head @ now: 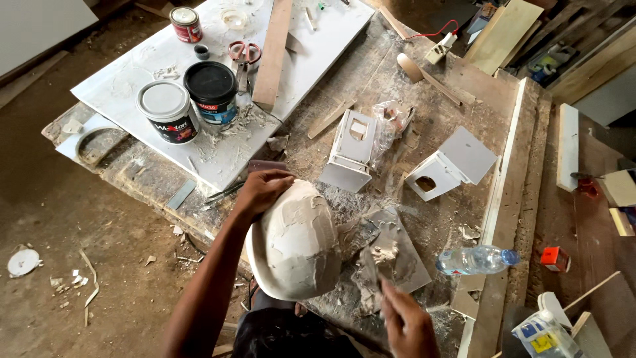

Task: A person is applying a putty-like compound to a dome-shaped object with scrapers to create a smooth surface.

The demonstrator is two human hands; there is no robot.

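Your workbench (424,113) fills most of the view, rough wood strewn with shavings and dried filler. The white hard hat (295,245) sits at its near edge, close to your body, and serves as the landmark here.

Beyond the hard hat and to its left lies a large white board (132,86). On it stand two paint tins — a white-lidded tin (165,109) and a black-lidded tin (211,89) — with a wooden plank (271,53) running away from you just past them.

The hard hat rests dome up, smeared with grey-white putty. Its long axis runs from the far right down toward the near left, the brim end lying nearest you.

Beyond the hard hat to the right stand two small white birdhouses (351,149) (450,166). Right of it lies a flat mixing board (397,258) carrying a lump of putty, and farther right a clear water bottle (477,260) lies on its side.

Your left hand (262,189) curls over the far upper rim of the hard hat, fingers closed on it and steadying it. Your right hand (407,325), just right of the hat, grips a putty knife (374,268) whose blade points away from you onto the putty.
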